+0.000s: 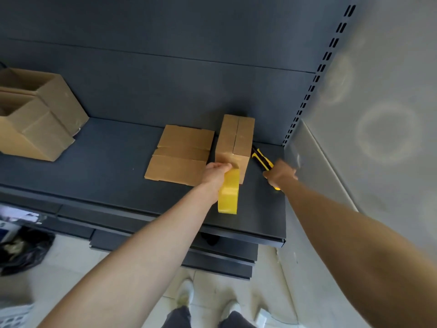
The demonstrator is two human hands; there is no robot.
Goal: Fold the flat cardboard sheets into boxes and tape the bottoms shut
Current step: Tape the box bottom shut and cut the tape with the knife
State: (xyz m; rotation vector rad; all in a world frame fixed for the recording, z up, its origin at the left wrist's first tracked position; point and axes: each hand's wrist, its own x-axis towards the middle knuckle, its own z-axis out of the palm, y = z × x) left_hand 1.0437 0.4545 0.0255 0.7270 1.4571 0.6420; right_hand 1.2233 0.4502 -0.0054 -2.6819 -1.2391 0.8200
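— So, what carried everything?

— A dark grey shelf (106, 181), with a slotted upright (314, 84) at its right end. The biggest things on it were two open boxes (35, 119), standing together at the far left with their openings up.

— Anything below?

— A black bag (23, 249) lay on the floor at the left.

— And the unfolded stock?

— The flat cardboard sheets (179, 155) lay in a stack near the middle of the shelf, well apart from those two boxes. Just beside the stack, on its right, stood the folded box (234, 140), its flaps closed on top with the seam running away from the person.

— Was it taped?

— I could not tell, because the near end of the top was blurred. The yellow tape roll (228, 195) hung on edge against the box's near face.

— What held it?

— The left hand (216, 172) did. Its fingers (227, 166) were curled over the top of the roll, gripping it at the box's near top edge.

— And the other?

— The right hand (281, 174), blurred, was to the right of the box. Its fingers were closed round a yellow-and-black utility knife (261, 158), whose far end pointed toward the box's foot.
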